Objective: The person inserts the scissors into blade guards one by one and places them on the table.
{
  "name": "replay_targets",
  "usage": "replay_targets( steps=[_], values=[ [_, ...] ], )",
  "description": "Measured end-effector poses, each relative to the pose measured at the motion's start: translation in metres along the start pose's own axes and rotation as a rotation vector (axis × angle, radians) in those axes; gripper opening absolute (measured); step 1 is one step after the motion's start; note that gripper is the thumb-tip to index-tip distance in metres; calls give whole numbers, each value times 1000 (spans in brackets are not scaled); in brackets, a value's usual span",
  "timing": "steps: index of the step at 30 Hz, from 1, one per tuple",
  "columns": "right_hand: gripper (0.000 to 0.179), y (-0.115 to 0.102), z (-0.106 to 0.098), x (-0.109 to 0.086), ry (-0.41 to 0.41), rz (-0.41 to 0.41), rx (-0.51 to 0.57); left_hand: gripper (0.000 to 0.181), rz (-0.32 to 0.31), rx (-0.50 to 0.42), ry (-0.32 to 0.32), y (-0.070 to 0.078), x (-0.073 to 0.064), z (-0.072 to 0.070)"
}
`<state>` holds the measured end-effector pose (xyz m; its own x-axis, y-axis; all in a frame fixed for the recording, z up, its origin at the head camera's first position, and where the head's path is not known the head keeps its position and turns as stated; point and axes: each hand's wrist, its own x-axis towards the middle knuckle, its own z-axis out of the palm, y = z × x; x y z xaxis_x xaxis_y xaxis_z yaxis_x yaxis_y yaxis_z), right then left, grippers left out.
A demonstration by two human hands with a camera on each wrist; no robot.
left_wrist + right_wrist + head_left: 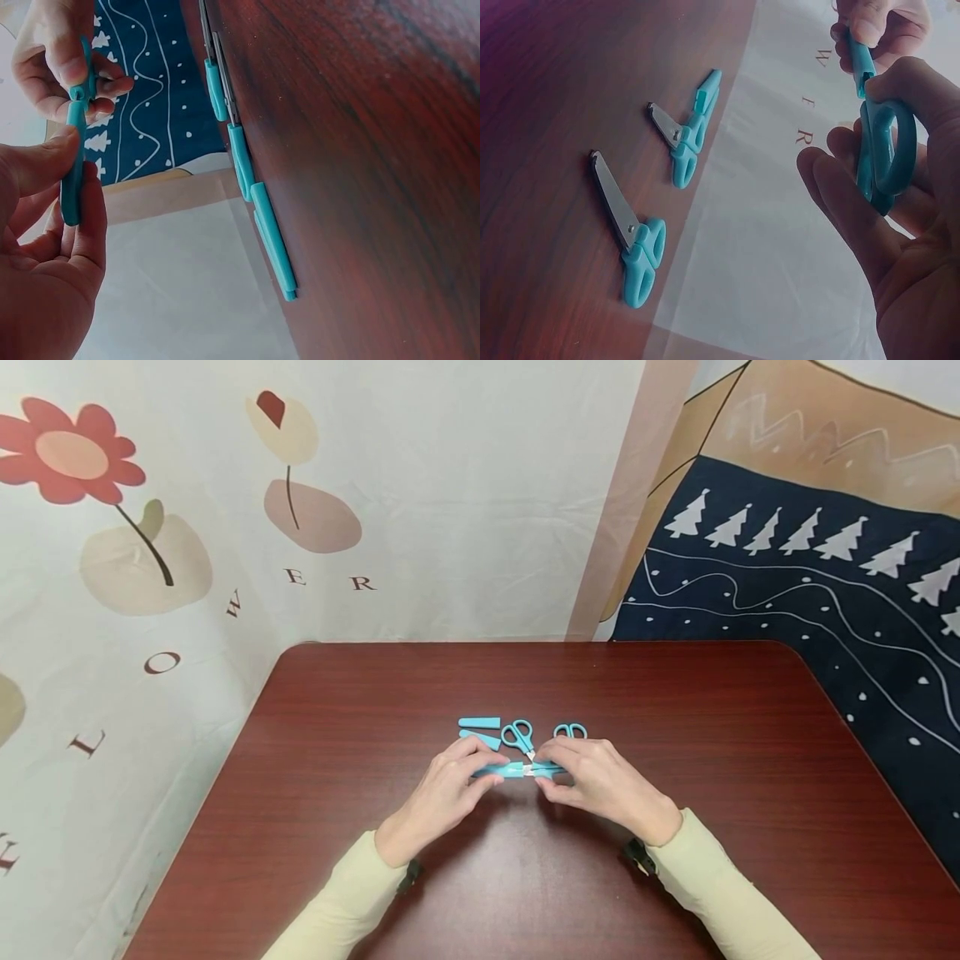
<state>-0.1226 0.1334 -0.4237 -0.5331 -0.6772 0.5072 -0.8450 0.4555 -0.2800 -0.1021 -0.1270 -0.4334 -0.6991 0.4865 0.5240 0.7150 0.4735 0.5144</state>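
Observation:
Between thumb and fingers, my left hand [448, 783] pinches a light-blue blade cover [73, 169]. My right hand [606, 777] grips a pair of scissors by its blue handles [901, 154]. The cover's open end meets the scissors in front of me, and a short strip of metal blade [528, 770] shows between cover and handles in the head view. The rest of that blade is hidden inside the cover. Both hands hold these pieces raised above the table in the wrist views.
Just beyond my hands on the brown table [337, 860] lie two more scissors, one at centre [686, 150] and another at right [639, 259]. Two loose blade covers, a farther one [480, 722] and a nearer one [482, 739], lie to their left.

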Motion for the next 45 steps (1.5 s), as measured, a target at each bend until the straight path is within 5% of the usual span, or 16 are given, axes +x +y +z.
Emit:
replay_targets(
  steps=[45],
  values=[
    [23,0,0,0,-11,12,-19,19,-30,39,-6,6,4,4]
  ],
)
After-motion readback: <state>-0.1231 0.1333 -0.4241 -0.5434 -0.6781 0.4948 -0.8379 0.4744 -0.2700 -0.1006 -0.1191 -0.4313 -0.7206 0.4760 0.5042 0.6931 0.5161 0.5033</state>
